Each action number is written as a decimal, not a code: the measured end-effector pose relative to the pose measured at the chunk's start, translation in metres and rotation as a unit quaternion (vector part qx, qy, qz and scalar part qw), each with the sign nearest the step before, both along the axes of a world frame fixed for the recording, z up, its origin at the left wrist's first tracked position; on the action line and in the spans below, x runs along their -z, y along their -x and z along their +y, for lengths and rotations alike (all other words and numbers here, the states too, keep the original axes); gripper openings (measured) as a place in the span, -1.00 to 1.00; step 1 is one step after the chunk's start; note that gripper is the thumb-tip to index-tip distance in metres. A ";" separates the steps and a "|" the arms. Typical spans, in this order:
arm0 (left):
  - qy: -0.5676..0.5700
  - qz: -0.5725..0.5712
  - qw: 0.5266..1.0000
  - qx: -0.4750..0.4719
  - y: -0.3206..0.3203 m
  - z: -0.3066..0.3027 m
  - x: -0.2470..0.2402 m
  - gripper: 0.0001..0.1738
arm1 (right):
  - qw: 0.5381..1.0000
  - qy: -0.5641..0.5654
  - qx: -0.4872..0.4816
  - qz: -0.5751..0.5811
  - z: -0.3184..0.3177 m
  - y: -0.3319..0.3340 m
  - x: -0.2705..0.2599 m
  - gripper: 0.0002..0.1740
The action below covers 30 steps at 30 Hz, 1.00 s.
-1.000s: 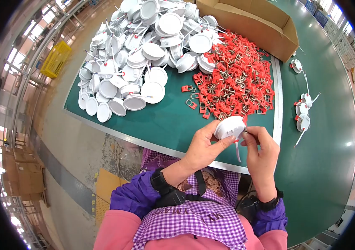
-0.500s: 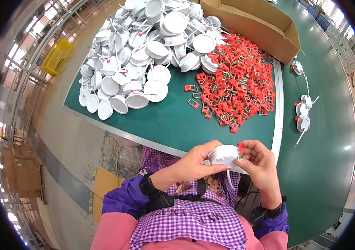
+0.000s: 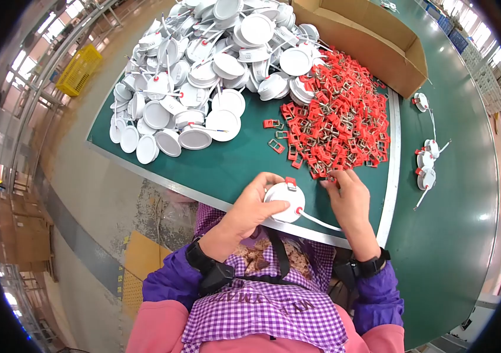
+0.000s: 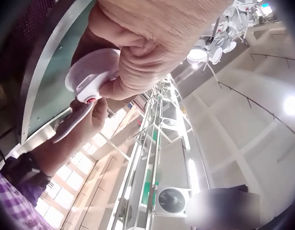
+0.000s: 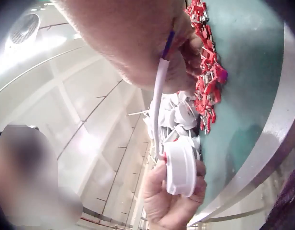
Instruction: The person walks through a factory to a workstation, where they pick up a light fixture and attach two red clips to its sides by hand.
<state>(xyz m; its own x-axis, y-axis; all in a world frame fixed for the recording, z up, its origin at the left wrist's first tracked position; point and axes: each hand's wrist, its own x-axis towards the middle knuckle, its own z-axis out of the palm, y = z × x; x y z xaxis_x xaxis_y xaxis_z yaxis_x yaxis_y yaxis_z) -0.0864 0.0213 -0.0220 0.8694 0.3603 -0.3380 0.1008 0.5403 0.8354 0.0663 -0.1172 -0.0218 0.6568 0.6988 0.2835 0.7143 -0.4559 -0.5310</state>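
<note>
The left hand point(image 3: 247, 206) grips a round white lamp point(image 3: 281, 213) with its thumb across the back. One red clip point(image 3: 290, 183) sits at the lamp's upper edge, and a white cable runs from a red spot on it towards the right wrist. At the near edge of the pile of red clips point(image 3: 344, 112), the right hand point(image 3: 350, 203) has its thumb and fingertips on a clip there. The right wrist view shows the lamp point(image 5: 181, 166) in the left hand point(image 5: 171, 203), and the right hand point(image 5: 133, 43) beside the clips point(image 5: 207, 81).
Many white lamps point(image 3: 203, 76) are heaped at the table's back left. Behind the red clips stands an open cardboard box point(image 3: 368, 35). Several lamps with cables point(image 3: 426, 159) lie on the green surface at the right, past a metal edge strip point(image 3: 393, 176).
The right hand has left the lamp and moved up to the clip pile. The left hand has moved left and up with the lamp, now turned with its back and red clip in view.
</note>
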 end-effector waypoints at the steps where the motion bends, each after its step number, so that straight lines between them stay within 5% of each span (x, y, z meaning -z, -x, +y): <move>1: 0.006 0.003 1.000 -0.014 0.001 0.002 -0.001 -0.47 | 0.999 0.022 0.000 -0.046 0.002 0.000 0.003 -0.83; 8: -0.045 -0.017 0.998 -0.039 0.004 0.007 -0.011 -0.42 | 0.994 0.099 -0.015 -0.043 -0.011 -0.003 0.010 -0.88; 14: 0.128 -0.008 0.989 -0.079 0.003 0.008 -0.004 -0.39 | 0.996 0.069 -0.006 -0.054 -0.020 -0.005 -0.001 -0.88; 17: 0.197 -0.053 0.975 -0.085 0.002 0.005 -0.009 -0.42 | 0.998 -0.049 0.013 0.036 -0.026 -0.003 0.000 -0.88; 24: 0.245 -0.023 0.969 -0.026 -0.004 0.002 0.000 -0.50 | 0.981 -0.050 0.056 0.181 -0.036 0.003 -0.002 -0.92; 30: 0.208 -0.038 0.977 -0.032 -0.019 -0.015 -0.004 -0.57 | 0.879 -0.209 0.033 0.426 -0.030 0.003 0.003 -0.96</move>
